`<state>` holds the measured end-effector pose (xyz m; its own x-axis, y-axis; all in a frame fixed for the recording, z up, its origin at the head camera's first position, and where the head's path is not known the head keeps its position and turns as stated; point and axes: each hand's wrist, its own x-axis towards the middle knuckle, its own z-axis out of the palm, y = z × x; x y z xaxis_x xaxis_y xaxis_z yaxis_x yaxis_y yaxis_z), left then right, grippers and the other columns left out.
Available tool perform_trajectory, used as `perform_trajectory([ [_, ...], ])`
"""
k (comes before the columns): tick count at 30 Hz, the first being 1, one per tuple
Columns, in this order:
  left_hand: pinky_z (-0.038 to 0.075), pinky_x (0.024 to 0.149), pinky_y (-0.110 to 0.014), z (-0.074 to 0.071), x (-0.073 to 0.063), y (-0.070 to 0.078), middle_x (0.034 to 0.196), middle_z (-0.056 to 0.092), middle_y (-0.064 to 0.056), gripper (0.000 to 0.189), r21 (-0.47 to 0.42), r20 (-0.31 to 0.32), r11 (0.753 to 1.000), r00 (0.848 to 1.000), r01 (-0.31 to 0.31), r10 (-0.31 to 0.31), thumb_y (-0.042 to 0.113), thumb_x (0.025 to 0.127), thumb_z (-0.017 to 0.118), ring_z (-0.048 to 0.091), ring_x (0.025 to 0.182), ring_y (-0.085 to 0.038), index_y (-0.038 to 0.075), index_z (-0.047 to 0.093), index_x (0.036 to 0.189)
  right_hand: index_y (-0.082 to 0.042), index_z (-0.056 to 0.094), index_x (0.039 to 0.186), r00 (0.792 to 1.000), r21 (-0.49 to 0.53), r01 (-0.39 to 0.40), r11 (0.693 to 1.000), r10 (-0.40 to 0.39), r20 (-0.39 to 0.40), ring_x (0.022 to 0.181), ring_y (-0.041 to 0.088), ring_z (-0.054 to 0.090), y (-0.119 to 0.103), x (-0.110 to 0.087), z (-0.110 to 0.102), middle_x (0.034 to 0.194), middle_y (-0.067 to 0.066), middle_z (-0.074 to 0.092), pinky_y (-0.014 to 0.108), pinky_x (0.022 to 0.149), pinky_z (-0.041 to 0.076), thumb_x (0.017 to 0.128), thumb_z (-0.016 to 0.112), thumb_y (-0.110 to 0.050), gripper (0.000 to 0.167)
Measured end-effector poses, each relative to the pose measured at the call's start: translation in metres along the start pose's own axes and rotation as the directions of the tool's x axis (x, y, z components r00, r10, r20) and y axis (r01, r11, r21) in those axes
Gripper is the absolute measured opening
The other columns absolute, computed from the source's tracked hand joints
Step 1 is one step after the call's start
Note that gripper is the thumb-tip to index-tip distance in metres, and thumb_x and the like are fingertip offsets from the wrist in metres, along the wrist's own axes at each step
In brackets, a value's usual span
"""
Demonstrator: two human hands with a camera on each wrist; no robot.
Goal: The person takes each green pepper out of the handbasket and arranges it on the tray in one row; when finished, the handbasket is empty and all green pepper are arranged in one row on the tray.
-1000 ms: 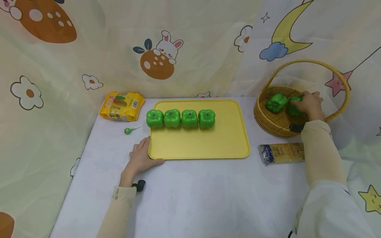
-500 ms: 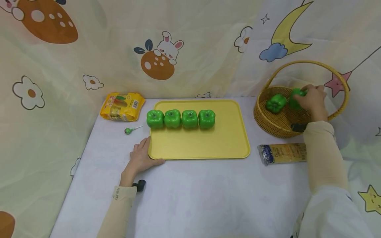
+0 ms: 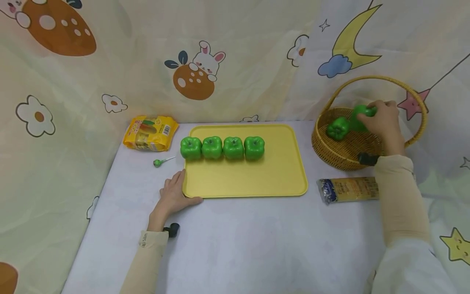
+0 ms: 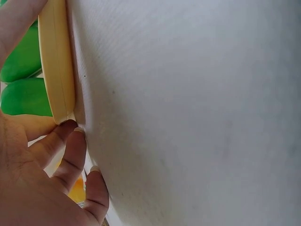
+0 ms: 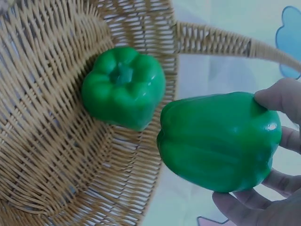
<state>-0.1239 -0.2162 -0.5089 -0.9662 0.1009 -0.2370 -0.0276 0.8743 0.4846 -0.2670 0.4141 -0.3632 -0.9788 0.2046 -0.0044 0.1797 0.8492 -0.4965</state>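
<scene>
Green bell peppers (image 3: 233, 148): yellow rectangular tray (image 3: 249, 175) held four, right tan wicker basket (image 3: 332, 153) one; your right hand (image 3: 384, 122) pinched another, left hand (image 3: 174, 197) spread.

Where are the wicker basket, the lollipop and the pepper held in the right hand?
Wicker basket (image 3: 324, 152): head view, on its outer woven wall.
Lollipop (image 3: 157, 163): head view, on its round green head.
Held green pepper (image 5: 218, 141): right wrist view, on the middle of its side.
</scene>
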Motion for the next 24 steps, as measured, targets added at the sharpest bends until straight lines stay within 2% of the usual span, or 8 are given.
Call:
perform_trajectory([
  [10, 0.034, 0.098, -0.059, 0.001, 0.000, -0.001, 0.166, 0.021, -0.017, 0.126, -0.002, 0.001, 1.000, 1.000, 0.000, 0.000, 0.067, 0.073, 0.078, 0.034, 0.131, -0.038, 0.012, 0.008, 0.163, 0.007, 0.042, 0.143, 0.997, 0.015, 0.062, 0.998, -0.062, -0.052, 0.132, 0.054, 0.027, -0.023, -0.018, 0.004, 0.155, 0.038, 0.019, 0.069, 0.098, 0.037, 0.098, 0.053, -0.043, 0.069],
  [17, 0.034, 0.098, -0.058, 0.001, 0.000, -0.002, 0.166, 0.021, -0.017, 0.127, 0.001, -0.002, 1.000, 1.000, 0.002, -0.002, 0.068, 0.072, 0.078, 0.034, 0.131, -0.038, 0.012, 0.008, 0.163, 0.006, 0.046, 0.139, 0.991, 0.065, 0.126, 0.990, -0.122, -0.060, 0.136, 0.055, 0.027, -0.038, -0.034, 0.010, 0.157, 0.034, 0.021, 0.071, 0.105, 0.030, 0.097, 0.057, -0.042, 0.065],
  [21, 0.034, 0.097, -0.059, 0.001, 0.001, -0.002, 0.166, 0.022, -0.018, 0.127, 0.001, -0.004, 1.000, 1.000, -0.003, 0.003, 0.068, 0.072, 0.078, 0.034, 0.130, -0.039, 0.013, 0.009, 0.163, 0.007, 0.050, 0.130, 0.974, 0.068, 0.209, 0.976, -0.202, -0.100, 0.131, 0.053, 0.032, -0.050, -0.044, 0.018, 0.149, 0.036, 0.030, 0.069, 0.103, 0.031, 0.096, 0.061, -0.035, 0.055],
  [24, 0.034, 0.098, -0.058, 0.002, 0.001, -0.002, 0.166, 0.022, -0.017, 0.126, 0.002, -0.006, 1.000, 1.000, -0.004, 0.004, 0.068, 0.072, 0.078, 0.034, 0.129, -0.038, 0.014, 0.009, 0.163, 0.009, 0.053, 0.122, 0.947, 0.064, 0.297, 0.953, -0.285, -0.150, 0.123, 0.051, 0.039, -0.058, -0.053, 0.027, 0.138, 0.036, 0.039, 0.067, 0.097, 0.036, 0.093, 0.065, -0.026, 0.047],
])
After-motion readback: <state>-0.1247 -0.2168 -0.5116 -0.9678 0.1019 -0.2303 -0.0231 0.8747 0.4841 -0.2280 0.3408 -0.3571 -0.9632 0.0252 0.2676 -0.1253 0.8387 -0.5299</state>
